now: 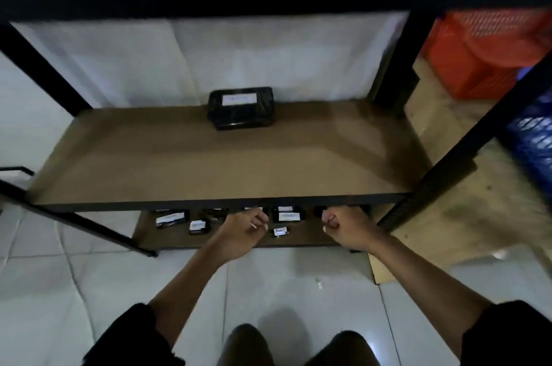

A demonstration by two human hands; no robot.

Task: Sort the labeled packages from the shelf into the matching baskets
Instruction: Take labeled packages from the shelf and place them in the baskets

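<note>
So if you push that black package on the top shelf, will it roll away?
Probably not: the black package looks boxy and lies flat on the shelf board, so it should slide. Its shiny wrap may be slippery.

It looked like a storage corner of a home or small stockroom; a black metal shelf rack [442,162] with brown board shelves [209,168] stood against a pale wall hung with white sheeting [268,55]; the floor [59,270] was glossy white tile; small black-wrapped packages with white paper labels [240,107] sat on the shelves; an orange plastic basket [478,58] and a blue one [534,138] waited beside the rack on flattened cardboard [466,231]; the light was dim.
</note>
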